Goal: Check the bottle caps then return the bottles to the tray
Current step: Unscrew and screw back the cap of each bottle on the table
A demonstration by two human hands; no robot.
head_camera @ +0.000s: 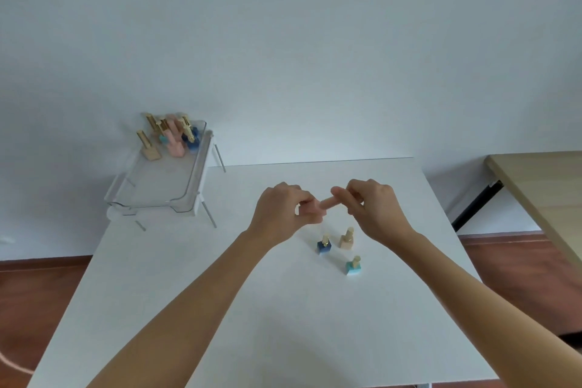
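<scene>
My left hand (pixel 283 213) and my right hand (pixel 374 206) hold one pink bottle (pixel 324 204) sideways between them above the white table (pixel 195 293). The left fingers grip its body and the right fingers close over its cap end, which is hidden. Below the hands stand three small bottles with gold caps: a dark blue one (pixel 324 244), a beige one (pixel 347 239) and a teal one (pixel 353 265). The clear tray (pixel 189 192) sits raised on thin legs at the table's far left corner, with several bottles (pixel 171 137) at its far end.
A wooden table (pixel 541 192) with a black leg stands to the right, across a gap of brown floor. A pale wall runs behind the white table. The near half of the tray's floor is bare.
</scene>
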